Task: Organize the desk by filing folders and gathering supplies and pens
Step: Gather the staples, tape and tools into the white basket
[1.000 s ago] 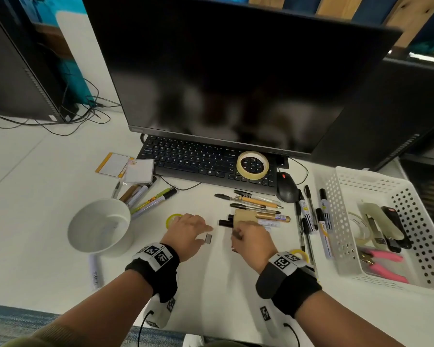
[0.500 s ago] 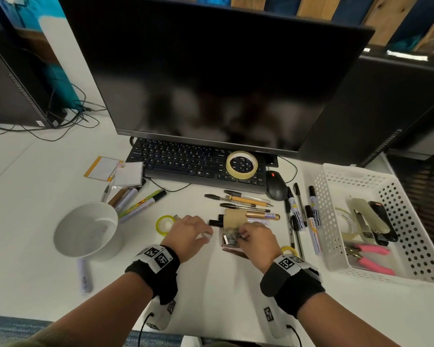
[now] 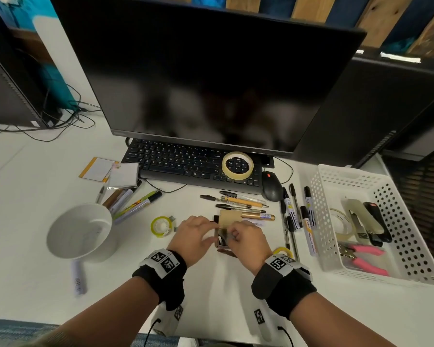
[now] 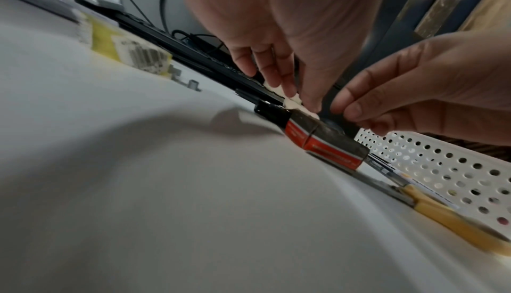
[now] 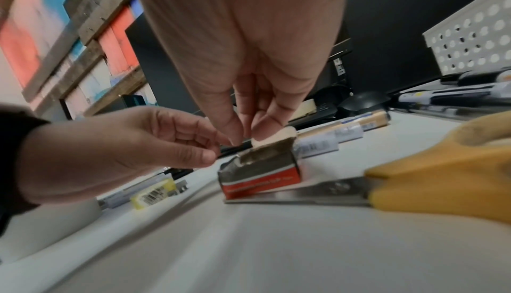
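A small red and grey staple box [image 3: 222,241] [image 4: 326,142] [image 5: 259,173] lies mid-desk with its tan flap [image 3: 229,216] raised. My right hand [image 3: 232,234] [image 5: 249,136] pinches the cream flap edge from above. My left hand [image 3: 207,229] [image 4: 290,92] [image 5: 212,151] is at the box's open end, fingers curled and tips pinched together, apparently on a small staple strip that is mostly hidden. Loose pens [image 3: 238,204] lie just behind the box, and markers [image 3: 308,221] lie to its right. A white cup [image 3: 79,231] stands at the left.
Yellow-handled scissors [image 3: 282,251] [image 5: 442,166] lie under my right wrist. A white perforated basket [image 3: 321,221] at the right holds a stapler, tape and pink pliers. A yellow tape roll [image 3: 161,225], more markers [image 3: 133,204], a keyboard with masking tape [image 3: 237,165] and a mouse [image 3: 271,186] surround the spot.
The small strip beside my left hand is gone from the desk. My left hand has moved right to the box, whose flap my right hand has lifted.
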A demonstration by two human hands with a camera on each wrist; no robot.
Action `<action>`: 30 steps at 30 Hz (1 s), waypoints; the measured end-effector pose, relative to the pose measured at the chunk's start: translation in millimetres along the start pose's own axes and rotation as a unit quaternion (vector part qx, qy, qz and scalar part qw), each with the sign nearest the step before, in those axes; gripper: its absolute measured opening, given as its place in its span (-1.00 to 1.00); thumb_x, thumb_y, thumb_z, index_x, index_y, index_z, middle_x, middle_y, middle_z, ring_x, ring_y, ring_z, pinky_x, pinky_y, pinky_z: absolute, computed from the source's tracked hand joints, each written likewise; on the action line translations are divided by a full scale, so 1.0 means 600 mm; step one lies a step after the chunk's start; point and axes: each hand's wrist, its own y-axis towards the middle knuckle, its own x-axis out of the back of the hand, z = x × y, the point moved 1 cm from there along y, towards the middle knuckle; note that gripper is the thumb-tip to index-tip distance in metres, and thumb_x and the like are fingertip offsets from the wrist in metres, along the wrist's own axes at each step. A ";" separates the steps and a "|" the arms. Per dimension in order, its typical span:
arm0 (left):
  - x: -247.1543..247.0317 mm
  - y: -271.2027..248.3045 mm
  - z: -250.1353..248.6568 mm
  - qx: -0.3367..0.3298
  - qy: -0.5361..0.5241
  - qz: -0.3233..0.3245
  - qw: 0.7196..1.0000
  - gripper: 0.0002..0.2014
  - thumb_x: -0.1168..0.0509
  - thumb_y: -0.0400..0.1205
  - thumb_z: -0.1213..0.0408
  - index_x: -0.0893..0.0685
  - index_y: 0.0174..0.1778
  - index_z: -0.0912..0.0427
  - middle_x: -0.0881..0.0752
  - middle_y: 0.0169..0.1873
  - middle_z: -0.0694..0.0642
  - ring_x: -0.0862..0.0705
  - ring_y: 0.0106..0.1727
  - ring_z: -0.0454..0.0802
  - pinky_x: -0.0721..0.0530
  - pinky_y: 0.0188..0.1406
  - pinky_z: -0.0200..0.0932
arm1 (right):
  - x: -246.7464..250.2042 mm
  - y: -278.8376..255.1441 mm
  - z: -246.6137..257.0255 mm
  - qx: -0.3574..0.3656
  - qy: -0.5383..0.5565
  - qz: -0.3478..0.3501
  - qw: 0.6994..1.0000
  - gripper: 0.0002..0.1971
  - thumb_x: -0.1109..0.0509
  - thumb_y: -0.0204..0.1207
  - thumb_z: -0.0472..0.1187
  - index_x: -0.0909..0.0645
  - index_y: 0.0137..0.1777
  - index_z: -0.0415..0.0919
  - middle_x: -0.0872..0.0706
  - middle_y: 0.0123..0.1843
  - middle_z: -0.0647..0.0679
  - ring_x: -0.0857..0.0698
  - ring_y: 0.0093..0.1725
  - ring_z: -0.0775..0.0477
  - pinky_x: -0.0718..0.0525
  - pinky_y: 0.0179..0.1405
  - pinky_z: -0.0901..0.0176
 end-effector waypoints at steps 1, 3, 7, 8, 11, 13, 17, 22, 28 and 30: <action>0.003 -0.007 0.008 0.006 -0.005 -0.017 1.000 -0.54 -0.11 0.48 -0.03 -0.74 0.14 0.06 -0.76 0.00 0.10 -0.68 0.04 0.15 -0.65 0.09 0.05 | -0.001 0.003 0.009 0.010 0.015 0.006 1.000 -0.85 -0.32 0.48 -0.28 -0.67 0.00 -0.21 -0.54 -0.13 -0.02 -0.51 -0.16 -0.01 -0.37 -0.34 0.38; 0.009 -0.022 0.023 0.028 -0.015 -0.044 0.999 -0.66 -0.22 0.46 0.11 -0.78 0.03 0.13 -0.78 -0.11 0.13 -0.72 -0.07 0.18 -0.70 0.00 0.01 | -0.007 0.008 0.028 0.028 0.035 0.020 0.999 -0.83 -0.31 0.49 -0.30 -0.66 0.04 -0.22 -0.55 -0.12 -0.03 -0.52 -0.15 -0.01 -0.52 -0.17 0.25; 0.019 -0.049 0.043 0.080 -0.041 -0.083 0.992 -0.80 -0.35 0.47 0.36 -0.80 -0.04 0.20 -0.79 -0.13 0.14 -0.75 -0.07 0.17 -0.62 -0.03 -0.17 | -0.029 0.017 0.064 0.061 0.003 0.065 0.996 -0.74 -0.25 0.55 -0.25 -0.61 0.21 -0.19 -0.67 0.14 -0.09 -0.67 0.03 -0.07 -0.52 -0.02 0.25; 0.022 -0.053 0.047 0.099 -0.047 -0.090 0.990 -0.81 -0.37 0.49 0.40 -0.79 -0.02 0.20 -0.79 -0.09 0.13 -0.75 -0.04 0.15 -0.63 -0.04 -0.17 | -0.035 0.019 0.071 0.068 -0.008 0.075 0.995 -0.72 -0.23 0.56 -0.24 -0.59 0.23 -0.18 -0.66 0.18 -0.09 -0.68 0.08 -0.07 -0.51 -0.02 0.25; 0.030 -0.061 0.061 0.155 -0.043 -0.088 0.983 -0.77 -0.33 0.55 0.40 -0.77 0.08 0.16 -0.77 0.07 0.10 -0.73 0.09 0.12 -0.65 0.06 -0.10 | -0.059 0.026 0.091 0.069 -0.021 0.106 0.992 -0.66 -0.20 0.57 -0.22 -0.55 0.33 -0.17 -0.64 0.26 -0.15 -0.66 0.17 -0.13 -0.54 0.08 0.16; 0.037 -0.065 0.069 0.176 -0.035 -0.082 0.980 -0.75 -0.29 0.57 0.38 -0.75 0.13 0.12 -0.76 0.13 0.08 -0.71 0.16 0.11 -0.62 0.13 -0.11 | -0.074 0.030 0.100 0.059 -0.034 0.122 0.990 -0.64 -0.19 0.58 -0.21 -0.52 0.37 -0.17 -0.62 0.28 -0.17 -0.64 0.21 -0.16 -0.52 0.09 0.16; 0.052 -0.065 0.082 0.198 -0.024 -0.080 0.976 -0.74 -0.28 0.58 0.38 -0.73 0.16 0.16 -0.75 0.13 0.14 -0.69 0.17 0.16 -0.59 0.11 -0.11 | -0.089 0.043 0.105 0.045 -0.045 0.141 0.988 -0.62 -0.21 0.58 -0.21 -0.47 0.40 -0.21 -0.60 0.29 -0.21 -0.61 0.24 -0.19 -0.53 0.10 0.15; 0.062 -0.055 0.101 0.235 0.009 -0.039 0.971 -0.70 -0.24 0.62 0.27 -0.65 0.27 0.12 -0.71 0.16 0.13 -0.66 0.18 0.12 -0.57 0.11 -0.12 | -0.095 0.064 0.115 0.047 -0.037 0.142 0.988 -0.59 -0.21 0.59 -0.24 -0.44 0.44 -0.18 -0.55 0.33 -0.20 -0.61 0.25 -0.19 -0.53 0.15 0.15; 0.070 -0.030 0.107 0.247 0.047 0.010 0.968 -0.69 -0.19 0.63 0.24 -0.64 0.28 0.06 -0.67 0.20 0.16 -0.66 0.19 0.14 -0.61 0.15 -0.07 | -0.102 0.083 0.133 0.070 -0.035 0.164 0.983 -0.59 -0.21 0.56 -0.30 -0.50 0.41 -0.12 -0.54 0.30 -0.19 -0.57 0.29 -0.21 -0.51 0.20 0.16; 0.068 -0.027 0.109 0.255 0.047 0.012 0.966 -0.67 -0.19 0.63 0.23 -0.63 0.31 0.02 -0.66 0.24 0.11 -0.65 0.23 0.11 -0.59 0.19 -0.08 | -0.106 0.089 0.138 0.074 -0.048 0.164 0.982 -0.63 -0.22 0.54 -0.28 -0.55 0.34 -0.13 -0.57 0.26 -0.19 -0.58 0.26 -0.22 -0.54 0.15 0.12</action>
